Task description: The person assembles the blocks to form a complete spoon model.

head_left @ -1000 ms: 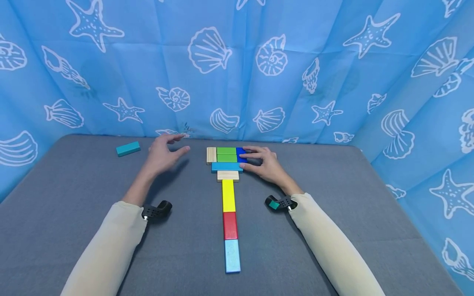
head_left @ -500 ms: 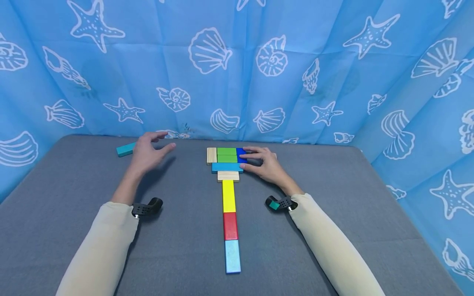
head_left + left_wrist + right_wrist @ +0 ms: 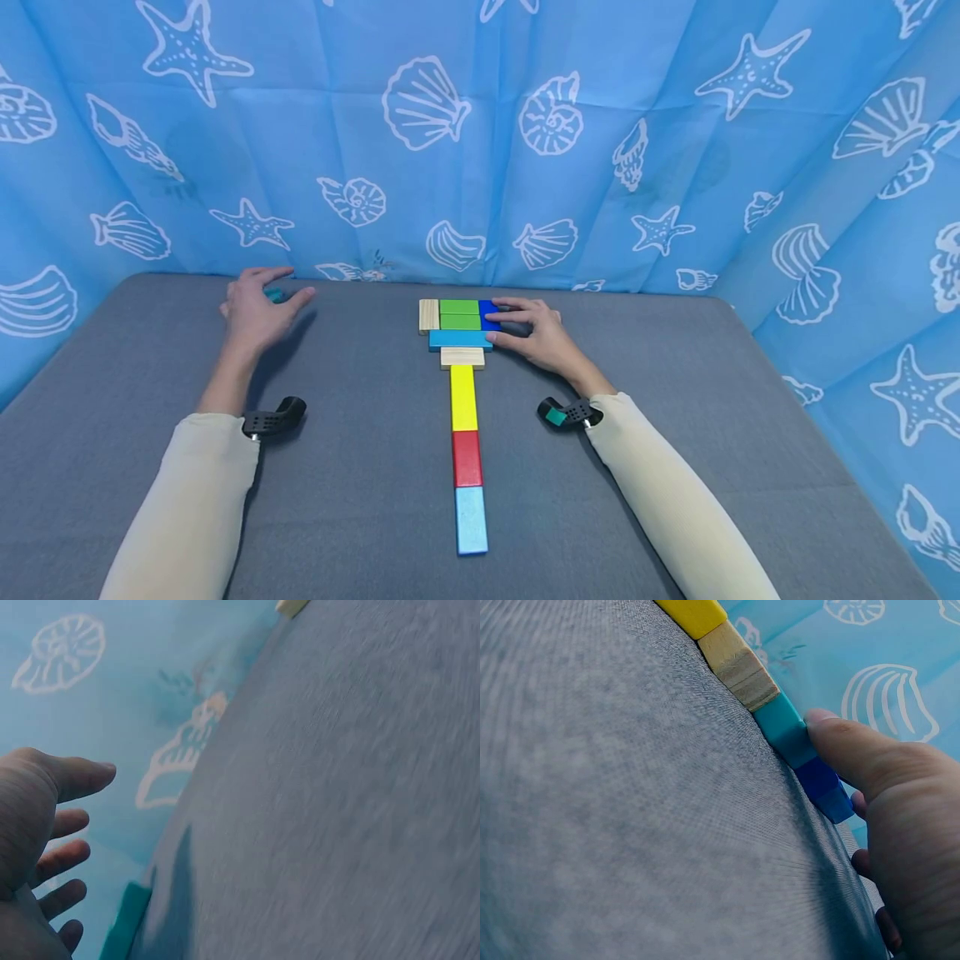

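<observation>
My left hand point(image 3: 255, 312) hovers at the far left of the table, thumb and fingers spread with nothing between them. Partly hidden behind it is a teal block point(image 3: 274, 295), also visible below the fingers in the left wrist view as a teal bar point(image 3: 127, 922). My right hand point(image 3: 538, 335) rests at the right end of the block layout, its fingertips on the dark blue block point(image 3: 489, 314) and its thumb at the end of the long blue block point(image 3: 459, 339). Beside the dark blue one lie two green blocks point(image 3: 459, 307), with an upright-lying plain wooden block point(image 3: 428, 315) at their left.
Below the long blue block, a second wooden block point(image 3: 462, 357), a yellow block point(image 3: 463, 398), a red block point(image 3: 467, 458) and a light blue block point(image 3: 471, 520) form a column toward me. A blue shell-print curtain point(image 3: 480, 167) hangs along the far edge of the grey table point(image 3: 360, 500).
My left hand has moved left across the far side of the table to the teal block, which it now mostly covers. The right hand and the block layout have stayed put.
</observation>
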Demonstrator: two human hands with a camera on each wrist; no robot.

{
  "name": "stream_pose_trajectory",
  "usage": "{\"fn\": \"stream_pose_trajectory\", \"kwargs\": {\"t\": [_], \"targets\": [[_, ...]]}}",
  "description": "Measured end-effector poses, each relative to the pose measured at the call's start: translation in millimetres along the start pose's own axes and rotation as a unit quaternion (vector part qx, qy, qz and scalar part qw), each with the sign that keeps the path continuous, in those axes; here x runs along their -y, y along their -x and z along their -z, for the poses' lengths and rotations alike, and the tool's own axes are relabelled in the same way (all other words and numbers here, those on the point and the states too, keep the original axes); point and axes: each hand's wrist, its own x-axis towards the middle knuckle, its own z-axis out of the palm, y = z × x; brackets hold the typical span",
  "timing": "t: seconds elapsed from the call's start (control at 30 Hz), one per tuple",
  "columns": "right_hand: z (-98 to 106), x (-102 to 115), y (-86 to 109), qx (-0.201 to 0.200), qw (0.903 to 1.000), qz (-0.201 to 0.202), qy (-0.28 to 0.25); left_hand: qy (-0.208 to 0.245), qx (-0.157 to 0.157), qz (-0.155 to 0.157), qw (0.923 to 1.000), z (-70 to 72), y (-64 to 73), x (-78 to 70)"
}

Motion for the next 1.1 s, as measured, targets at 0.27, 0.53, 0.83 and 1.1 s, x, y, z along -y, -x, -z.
{"fn": "stream_pose_trajectory", "kwargs": {"t": [0.27, 0.53, 0.83, 1.1], "targets": [[-1, 1, 0.1, -0.002, 1.0, 0.002, 0.0, -0.003, -0.017, 0.039, 0.9991, 10.2, 1.1, 24.5], [-1, 0, -0.1, -0.002, 1.0, 0.002, 0.0, -0.013, -0.015, 0.068, 0.9975, 10.9, 3.1, 38.2], [0, 1, -0.1, -0.001, 1.0, 0.003, -0.001, -0.027, -0.017, 0.079, 0.9964, 9.3, 1.7, 43.4], [0, 1, 0.0, -0.001, 1.0, 0.002, -0.002, -0.033, -0.022, 0.086, 0.9954, 7.3, 2.4, 43.5]]}}
